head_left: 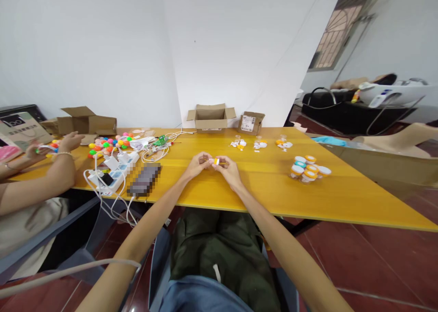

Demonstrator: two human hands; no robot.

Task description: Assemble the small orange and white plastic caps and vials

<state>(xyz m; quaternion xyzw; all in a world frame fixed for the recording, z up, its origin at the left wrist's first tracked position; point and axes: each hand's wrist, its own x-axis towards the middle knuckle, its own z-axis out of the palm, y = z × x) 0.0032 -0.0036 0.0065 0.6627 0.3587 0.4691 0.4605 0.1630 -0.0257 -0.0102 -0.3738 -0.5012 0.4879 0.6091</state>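
My left hand (197, 164) and my right hand (228, 168) meet over the middle of the yellow table (260, 184). Both pinch a small yellow and white piece (216, 161) between their fingertips, just above the tabletop. Its exact shape is too small to make out. Right of my hands stands a cluster of small jars with orange, white and teal lids (309, 166). Farther back lie small white and orange parts (260, 143) in three little groups.
A co-worker sits at the left, hands (70, 142) near a pile of coloured balls (109, 144). A power strip with white cables (114, 175) and a dark device (145, 179) lie left of me. Cardboard boxes (211, 117) stand along the wall.
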